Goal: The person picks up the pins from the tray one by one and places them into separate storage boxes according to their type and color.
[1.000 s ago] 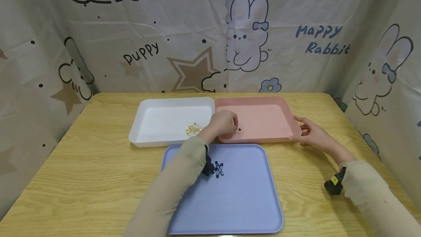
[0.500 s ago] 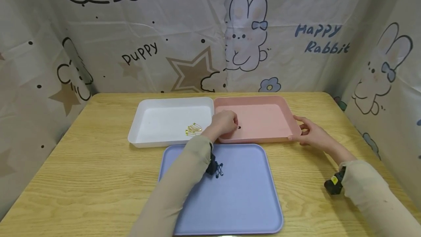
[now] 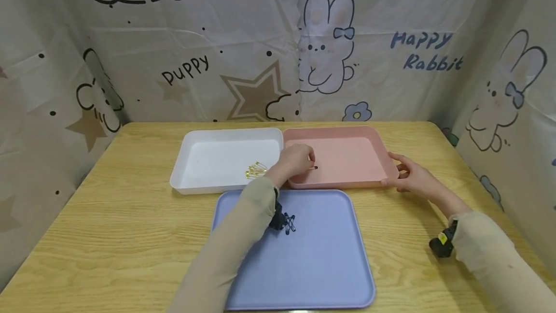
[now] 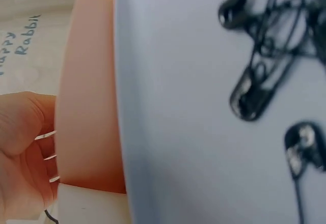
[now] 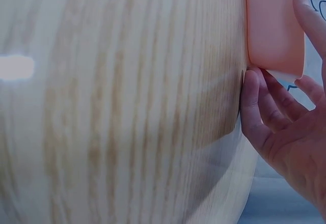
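Observation:
My left hand reaches into the pink tray with its fingers curled down. At its fingertips shows the small dark end of a safety pin; the hand hides the rest. My right hand holds the tray's right front corner, thumb at the front and fingers along the side. In the right wrist view its fingers lie round the end of the tray. Under the left wrist, several black safety pins lie crossed on the blue tray.
A white tray stands against the pink tray's left side, with several gold safety pins near its front right corner. All trays are on a wooden table. A patterned cloth hangs behind and at both sides.
The left hand makes small movements over the same spot in the pink tray, and the dark pin end shifts slightly beside its fingertips. The right hand stays on the tray corner.

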A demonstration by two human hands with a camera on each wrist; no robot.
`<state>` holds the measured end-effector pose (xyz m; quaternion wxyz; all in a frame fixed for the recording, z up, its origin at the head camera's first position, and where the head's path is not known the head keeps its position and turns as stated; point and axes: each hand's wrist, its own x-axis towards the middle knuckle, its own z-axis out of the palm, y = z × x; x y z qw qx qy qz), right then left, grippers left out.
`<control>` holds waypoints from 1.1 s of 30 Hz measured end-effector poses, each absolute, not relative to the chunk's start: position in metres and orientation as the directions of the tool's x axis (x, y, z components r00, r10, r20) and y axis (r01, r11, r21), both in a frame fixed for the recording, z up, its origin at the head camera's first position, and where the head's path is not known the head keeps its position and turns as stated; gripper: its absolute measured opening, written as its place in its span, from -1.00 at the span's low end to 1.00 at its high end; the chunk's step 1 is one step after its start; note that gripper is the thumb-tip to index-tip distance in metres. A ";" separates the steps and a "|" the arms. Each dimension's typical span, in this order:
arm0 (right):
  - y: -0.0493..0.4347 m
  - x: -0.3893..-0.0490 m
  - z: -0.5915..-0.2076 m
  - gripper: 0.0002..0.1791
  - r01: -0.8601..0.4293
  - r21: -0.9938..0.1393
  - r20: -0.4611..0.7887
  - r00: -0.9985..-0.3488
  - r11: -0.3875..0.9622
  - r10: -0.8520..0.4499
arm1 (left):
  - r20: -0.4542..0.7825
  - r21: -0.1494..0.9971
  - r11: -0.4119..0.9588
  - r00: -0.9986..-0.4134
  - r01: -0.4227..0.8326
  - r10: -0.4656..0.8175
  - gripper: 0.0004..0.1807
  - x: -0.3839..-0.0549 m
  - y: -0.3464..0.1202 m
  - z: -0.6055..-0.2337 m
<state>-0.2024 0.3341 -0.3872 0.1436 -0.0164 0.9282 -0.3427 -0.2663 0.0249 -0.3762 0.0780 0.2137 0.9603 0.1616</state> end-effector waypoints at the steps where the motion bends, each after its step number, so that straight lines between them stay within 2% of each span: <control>1: 0.334 -0.203 -0.387 0.08 0.067 -0.641 -0.254 -0.959 0.764 -0.129 | -0.080 0.350 0.853 -0.895 0.387 0.439 -0.89 -0.265 0.024 -0.375; 10: 0.335 -0.204 -0.388 0.07 0.056 -0.637 -0.242 -0.962 0.769 -0.130 | -0.091 0.445 0.801 -0.870 0.400 0.485 -0.87 -0.252 0.014 -0.361; 16: 0.335 -0.205 -0.389 0.06 0.065 -0.635 -0.251 -0.960 0.769 -0.126 | -0.114 0.406 0.790 -0.832 0.460 0.543 -0.86 -0.244 -0.001 -0.350; 23: 0.338 -0.203 -0.391 0.08 0.064 -0.628 -0.240 -0.964 0.775 -0.114 | -0.130 0.410 0.759 -0.791 0.506 0.598 -0.84 -0.232 -0.015 -0.346; 33: 0.338 -0.204 -0.394 0.08 0.066 -0.632 -0.240 -0.964 0.772 -0.115 | -0.125 0.462 0.675 -0.711 0.575 0.692 -0.96 -0.212 -0.035 -0.349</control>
